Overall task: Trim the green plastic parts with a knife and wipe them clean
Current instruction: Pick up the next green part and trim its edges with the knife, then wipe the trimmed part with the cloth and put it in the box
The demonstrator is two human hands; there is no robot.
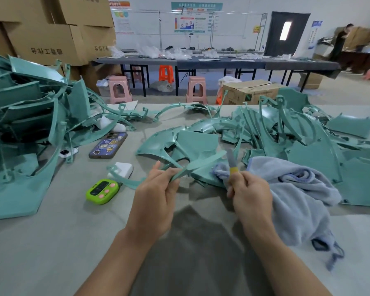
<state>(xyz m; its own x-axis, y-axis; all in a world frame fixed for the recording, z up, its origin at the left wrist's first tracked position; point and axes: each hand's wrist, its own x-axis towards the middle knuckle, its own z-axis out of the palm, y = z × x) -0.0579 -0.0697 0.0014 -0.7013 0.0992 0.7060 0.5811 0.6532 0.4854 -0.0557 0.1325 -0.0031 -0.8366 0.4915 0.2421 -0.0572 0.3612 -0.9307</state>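
My left hand grips a narrow green plastic strip that slants up to the right over the table. My right hand holds a small knife, its grey blade pointing up beside the strip's right end and a yellow band just above my fingers. A blue-grey cloth lies crumpled right of that hand, partly under it. Loose green parts lie just beyond both hands.
A tall heap of green parts fills the left side, another heap the right. A phone, a white block and a green timer lie on the grey table. Cardboard boxes, stools and long tables stand behind.
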